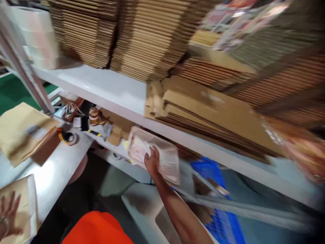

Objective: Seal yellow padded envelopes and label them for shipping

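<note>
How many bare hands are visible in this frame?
2: the left hand on the flat tan package at lower left, the right hand at the pink basket.

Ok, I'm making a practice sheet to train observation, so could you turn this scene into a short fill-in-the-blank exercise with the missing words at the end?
1. The right hand reaches over a basket coloured pale ____.
2. The left hand is over a flat package at the picture's lower ____ corner.
3. The crate to the right of the basket is bright ____.
4. The table under the package is ____.

Missing words: pink; left; blue; white.
</note>
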`<state>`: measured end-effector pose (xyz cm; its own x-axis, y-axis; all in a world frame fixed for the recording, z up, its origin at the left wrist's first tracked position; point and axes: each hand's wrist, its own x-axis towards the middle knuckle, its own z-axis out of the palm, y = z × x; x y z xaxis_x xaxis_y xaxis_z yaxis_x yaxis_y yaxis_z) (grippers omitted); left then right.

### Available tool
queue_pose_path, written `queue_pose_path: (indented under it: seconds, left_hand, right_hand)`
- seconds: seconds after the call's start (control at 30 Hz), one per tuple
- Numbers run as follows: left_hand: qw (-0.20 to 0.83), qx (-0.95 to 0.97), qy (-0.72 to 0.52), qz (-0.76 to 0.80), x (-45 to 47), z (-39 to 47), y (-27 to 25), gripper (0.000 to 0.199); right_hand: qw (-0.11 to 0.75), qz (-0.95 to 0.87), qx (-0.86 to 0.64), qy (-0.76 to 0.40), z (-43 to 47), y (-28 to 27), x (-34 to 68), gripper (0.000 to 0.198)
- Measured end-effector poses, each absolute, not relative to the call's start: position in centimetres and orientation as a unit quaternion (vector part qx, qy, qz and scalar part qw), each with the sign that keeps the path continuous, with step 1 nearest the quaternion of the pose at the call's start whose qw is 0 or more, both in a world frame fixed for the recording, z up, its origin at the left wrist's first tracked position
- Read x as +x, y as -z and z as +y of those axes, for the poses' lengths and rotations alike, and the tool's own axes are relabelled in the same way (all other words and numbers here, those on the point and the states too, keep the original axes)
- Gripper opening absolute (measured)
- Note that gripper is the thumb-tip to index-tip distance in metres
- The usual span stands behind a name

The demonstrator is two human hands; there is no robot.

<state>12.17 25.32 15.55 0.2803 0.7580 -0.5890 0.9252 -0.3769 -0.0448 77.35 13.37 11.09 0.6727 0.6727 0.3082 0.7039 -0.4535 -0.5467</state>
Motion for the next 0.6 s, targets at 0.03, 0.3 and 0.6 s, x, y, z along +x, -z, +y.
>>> queue_pose_path:
  seconds: [0.03,0.3,0.6]
  left_hand:
    - [0.159,0.766,0.270,0.561,10.4,23.2,-16.0,0.168]
    - [0.186,0.662,0.248,0.682,-1.5,15.0,-15.5,0.180]
    - [0.187,0.695,0.276,0.638,-6.5,14.3,-8.2,0.180]
  right_hand:
    - [0.337,-0.480,-0.810,0.001,14.2,-9.8,74.4,0.050]
    - [0.244,-0.821,-0.463,-0.230,17.4,-1.9,39.2,0.060]
    - [0.021,-0.904,-0.323,-0.278,17.7,-2.2,16.1,0.079]
